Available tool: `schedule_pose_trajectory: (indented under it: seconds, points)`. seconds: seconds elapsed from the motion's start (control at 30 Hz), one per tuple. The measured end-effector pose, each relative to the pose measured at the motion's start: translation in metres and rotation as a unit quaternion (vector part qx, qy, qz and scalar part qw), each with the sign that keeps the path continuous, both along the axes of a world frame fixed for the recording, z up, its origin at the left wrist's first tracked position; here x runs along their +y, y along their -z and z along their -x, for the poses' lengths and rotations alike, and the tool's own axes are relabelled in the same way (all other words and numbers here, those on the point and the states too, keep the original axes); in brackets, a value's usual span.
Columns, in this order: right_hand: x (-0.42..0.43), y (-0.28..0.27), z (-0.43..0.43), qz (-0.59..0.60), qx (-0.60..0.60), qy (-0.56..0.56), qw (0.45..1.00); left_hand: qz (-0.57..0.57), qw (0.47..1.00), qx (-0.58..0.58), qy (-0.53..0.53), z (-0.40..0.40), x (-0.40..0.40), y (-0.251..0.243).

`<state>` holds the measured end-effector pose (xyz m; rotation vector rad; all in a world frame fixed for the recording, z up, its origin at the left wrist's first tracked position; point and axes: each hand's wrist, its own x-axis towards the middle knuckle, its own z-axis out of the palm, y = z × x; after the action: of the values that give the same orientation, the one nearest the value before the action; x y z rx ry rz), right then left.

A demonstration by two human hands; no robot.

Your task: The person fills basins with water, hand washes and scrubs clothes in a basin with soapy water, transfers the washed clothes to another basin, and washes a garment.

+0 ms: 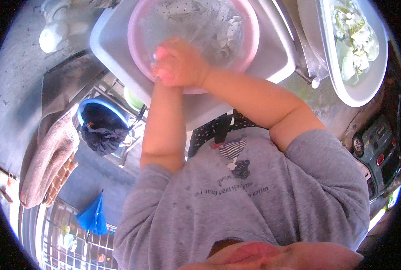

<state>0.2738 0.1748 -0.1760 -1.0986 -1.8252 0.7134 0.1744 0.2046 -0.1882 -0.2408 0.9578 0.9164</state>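
My right hand (188, 62) is closed over or against my left hand (166, 75), which is mostly hidden behind it. Both are blurred above the near left rim of a round pink basin (252, 44). Whether anything lies between the fingers cannot be told; a small shiny patch shows at their left edge. In the basin, a pale wet cloth with small dark dots (227, 30) lies in cloudy water. The basin sits inside a larger pale plastic tub (274, 64).
At right stands a pale oval tub (372, 84) with white and green leafy-looking material (359, 47) in it. A blue-rimmed bin with a black liner (104, 135) and a draped brown cloth (48, 158) are at left. A blue folded umbrella (94, 216) hangs lower left.
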Motion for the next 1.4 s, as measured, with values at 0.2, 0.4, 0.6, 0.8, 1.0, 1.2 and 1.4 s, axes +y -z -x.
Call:
schedule_pose_trajectory:
  seconds: [0.2, 0.4, 0.6, 0.8, 1.0, 1.2, 1.4]
  points:
    - [0.022, 0.008, -0.012, 0.061, 0.049, -0.098, 0.992, 0.043, 0.995, 0.092, 0.016, 0.005, -0.002, 0.001]
    - [0.03, 0.054, -0.063, 0.239, -0.167, 0.067, 0.954, -0.35, 0.456, 0.685, 0.447, 0.014, 0.001, 0.013]
    - [0.03, 0.095, -0.061, 0.23, -0.558, -0.036, 0.797, -0.328, 0.298, 0.701, 0.559, -0.013, -0.023, 0.088]
    - [0.07, 0.087, -0.072, 0.303, -0.477, -0.136, 0.814, -0.263, 0.421, 0.459, 0.737, -0.019, 0.055, 0.048]
    - [0.026, -0.065, -0.029, 0.266, -0.303, -0.026, 0.915, 0.039, 0.963, 0.053, 0.261, 0.001, 0.004, 0.001]
    - [-0.041, -0.138, -0.018, 0.125, -0.007, -0.155, 0.98, 0.09, 0.989, -0.1, 0.054, 0.03, -0.031, -0.039]
    - [0.019, -0.163, -0.094, 0.367, 0.106, -0.077, 0.921, 0.034, 0.993, 0.078, 0.077, 0.02, -0.028, -0.095]
